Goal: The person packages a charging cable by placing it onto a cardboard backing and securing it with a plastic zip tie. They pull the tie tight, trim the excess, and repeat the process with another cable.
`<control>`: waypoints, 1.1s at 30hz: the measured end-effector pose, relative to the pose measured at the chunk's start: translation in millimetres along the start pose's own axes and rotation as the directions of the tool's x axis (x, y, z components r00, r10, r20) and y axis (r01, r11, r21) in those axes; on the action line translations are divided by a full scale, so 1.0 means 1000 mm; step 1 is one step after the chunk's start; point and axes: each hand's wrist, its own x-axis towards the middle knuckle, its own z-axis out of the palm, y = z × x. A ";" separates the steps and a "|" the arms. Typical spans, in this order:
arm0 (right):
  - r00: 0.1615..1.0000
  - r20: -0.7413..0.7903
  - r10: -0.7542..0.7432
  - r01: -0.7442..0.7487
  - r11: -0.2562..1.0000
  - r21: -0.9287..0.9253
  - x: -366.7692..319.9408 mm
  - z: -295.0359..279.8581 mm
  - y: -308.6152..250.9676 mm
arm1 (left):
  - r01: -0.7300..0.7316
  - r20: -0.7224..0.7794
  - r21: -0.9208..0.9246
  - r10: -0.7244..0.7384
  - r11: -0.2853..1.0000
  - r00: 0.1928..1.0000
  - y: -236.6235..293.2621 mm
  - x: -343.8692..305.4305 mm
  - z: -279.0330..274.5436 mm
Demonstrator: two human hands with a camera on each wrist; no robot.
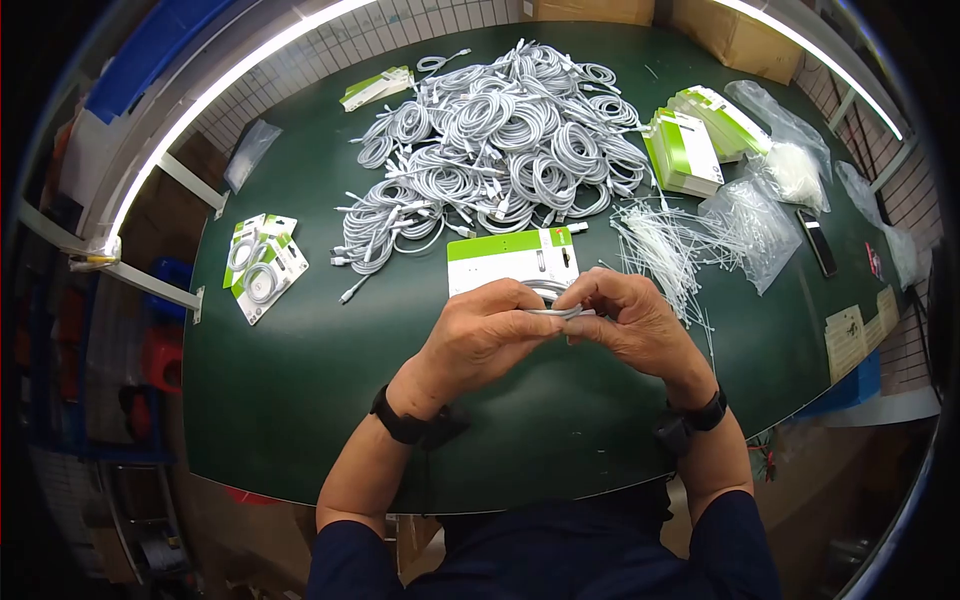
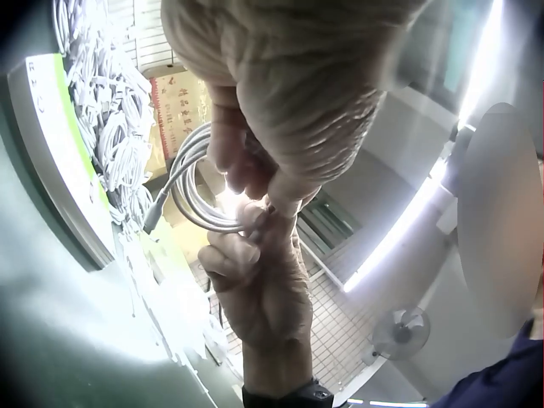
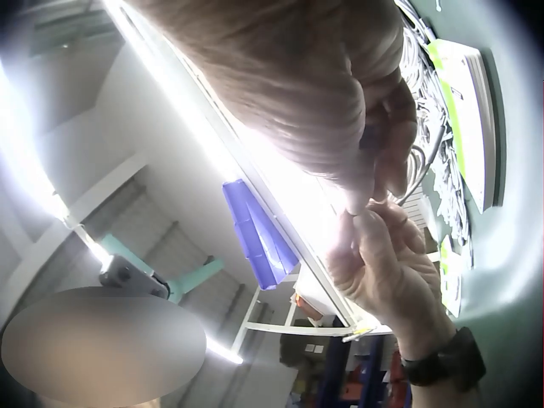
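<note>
A coiled light grey cable [image 1: 560,312] is held up between both hands over the near side of the table. My left hand [image 1: 485,330] pinches the coil from the left with thumb and fingers. From the right, my right hand [image 1: 630,318] pinches the same coil, and the two hands' fingertips meet. In the left wrist view the round coil [image 2: 194,204] shows a connector end [image 2: 155,214] hanging loose. The fingers hide the part of the coil where they meet. Just beyond the hands lies a stack of white and green cards [image 1: 500,262].
A large heap of coiled cables [image 1: 500,140] covers the table's far middle. Loose white zip ties [image 1: 660,250] and a plastic bag [image 1: 755,225] lie right, near more card stacks [image 1: 685,150] and a phone [image 1: 817,243]. Cards with cables attached [image 1: 262,275] lie left.
</note>
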 end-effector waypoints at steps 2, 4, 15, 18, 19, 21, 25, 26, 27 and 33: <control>1.000 -0.023 -0.014 0.013 0.999 -0.030 0.002 0.000 0.000 | 0.027 -0.016 -0.054 -0.028 0.998 0.999 -0.003 0.002 -0.001; 0.999 -0.037 -0.026 0.024 0.999 -0.048 0.003 -0.003 0.005 | 0.071 0.009 -0.069 -0.071 0.995 0.997 -0.005 0.004 -0.006; 0.926 -0.180 -0.333 0.235 0.879 -0.415 0.013 -0.018 0.021 | 0.270 0.178 0.529 -0.417 0.804 0.891 -0.076 -0.004 -0.005; 0.929 -0.186 -0.319 0.221 0.884 -0.412 0.013 -0.017 0.023 | 0.286 0.222 0.567 -0.477 0.773 0.850 -0.083 -0.003 -0.008; 0.930 -0.192 -0.313 0.218 0.891 -0.397 0.014 -0.018 0.025 | 0.300 0.245 0.558 -0.499 0.774 0.831 -0.084 -0.002 -0.011; 0.932 -0.204 -0.301 0.209 0.901 -0.379 0.014 -0.020 0.028 | 0.306 0.267 0.513 -0.488 0.802 0.831 -0.088 -0.003 -0.014; 0.938 -0.241 -0.248 0.160 0.929 -0.333 0.015 -0.022 0.033 | 0.367 0.266 0.428 -0.503 0.826 0.822 -0.083 -0.003 -0.020; 0.940 -0.254 -0.226 0.142 0.939 -0.312 0.015 -0.022 0.033 | 0.362 0.269 0.429 -0.499 0.828 0.824 -0.082 -0.003 -0.022; 0.938 -0.265 -0.224 0.139 0.943 -0.304 0.015 -0.021 0.034 | 0.356 0.270 0.429 -0.494 0.830 0.826 -0.081 -0.003 -0.024; 0.910 -0.333 -0.248 0.159 0.949 -0.272 0.013 -0.018 0.033 | 0.170 0.179 0.488 -0.289 0.856 0.940 -0.080 -0.007 -0.017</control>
